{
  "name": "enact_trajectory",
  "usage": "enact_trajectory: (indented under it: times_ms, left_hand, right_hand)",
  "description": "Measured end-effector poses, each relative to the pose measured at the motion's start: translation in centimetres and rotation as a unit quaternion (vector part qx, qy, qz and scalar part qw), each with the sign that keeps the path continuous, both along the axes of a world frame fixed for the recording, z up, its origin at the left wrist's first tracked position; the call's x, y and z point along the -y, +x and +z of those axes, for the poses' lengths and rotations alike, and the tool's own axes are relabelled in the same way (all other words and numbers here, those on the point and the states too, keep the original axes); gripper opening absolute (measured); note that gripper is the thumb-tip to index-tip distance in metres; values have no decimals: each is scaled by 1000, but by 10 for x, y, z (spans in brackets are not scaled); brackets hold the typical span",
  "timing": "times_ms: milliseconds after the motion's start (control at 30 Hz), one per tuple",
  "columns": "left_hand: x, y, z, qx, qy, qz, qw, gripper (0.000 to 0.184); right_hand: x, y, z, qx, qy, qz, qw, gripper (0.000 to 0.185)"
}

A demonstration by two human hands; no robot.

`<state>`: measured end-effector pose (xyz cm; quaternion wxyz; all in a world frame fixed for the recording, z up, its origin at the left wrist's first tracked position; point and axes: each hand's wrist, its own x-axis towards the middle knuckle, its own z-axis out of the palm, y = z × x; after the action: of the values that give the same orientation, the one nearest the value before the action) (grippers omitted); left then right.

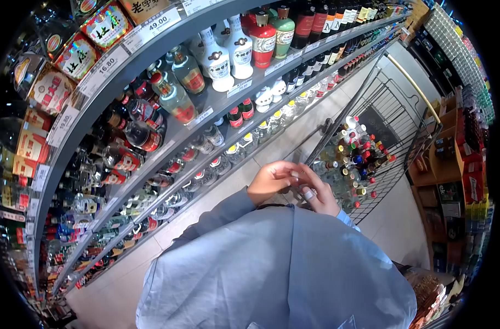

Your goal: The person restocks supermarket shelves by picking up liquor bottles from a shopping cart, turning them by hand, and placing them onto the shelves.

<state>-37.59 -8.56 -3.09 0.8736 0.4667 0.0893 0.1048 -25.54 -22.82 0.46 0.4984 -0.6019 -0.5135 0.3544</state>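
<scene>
My left hand (273,180) and my right hand (317,191) are raised close together in front of my chest, their fingertips meeting. The fingers of both are loosely bent and somewhat apart, and I see nothing held in either. A small white patch shows on a finger of my right hand; I cannot tell what it is. Beyond my right hand stands a wire shopping cart (395,90) holding many bottles (353,156) with red, yellow, white and blue caps. The hands hide a little of the cart's near corner.
A long curved shelf unit (228,104) runs along my left, packed with liquor bottles and price tags (157,23). White porcelain bottles (214,60) and a red bottle (262,39) stand on an upper shelf. Wooden shelving (444,159) with boxes lies to the right. Tiled floor (228,192) runs between.
</scene>
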Motion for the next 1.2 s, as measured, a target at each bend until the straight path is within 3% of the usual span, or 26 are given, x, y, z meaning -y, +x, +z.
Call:
enact_trajectory:
  times_ms: [267,333,533,667,767,967,1033,1100,1133,1200]
  left_hand:
    - [53,-10,28,56,60,96,992,23]
    - [63,-15,33,13,105,112,988,21]
    - [96,-30,57,-10,158,123,980,21]
    - [116,-30,55,-5,129,148,980,21]
    - [126,-28,53,-12,148,135,980,21]
    - [135,-9,19,-35,133,61,989,22]
    - [136,11,-12,35,140,2,990,55]
    - [134,27,-29,-14,170,71,983,73]
    - [125,37,-71,-76,222,85,968,83]
    - [118,49,-113,-121,390,107,906,73]
  right_hand:
    - [32,12,11,71,63,98,991,63]
    - [39,16,12,104,86,137,981,67]
    - [60,20,45,65,46,256,963,71]
    - [74,21,45,53,22,275,960,72]
    - [87,19,42,4,12,262,965,71]
    - [103,29,22,15,11,231,973,70]
    - [107,37,-8,-38,6,199,979,65]
    - [113,50,-52,42,-22,125,991,62]
    - [118,58,-65,168,-13,74,983,60]
    - [145,83,-145,249,-120,-28,961,61]
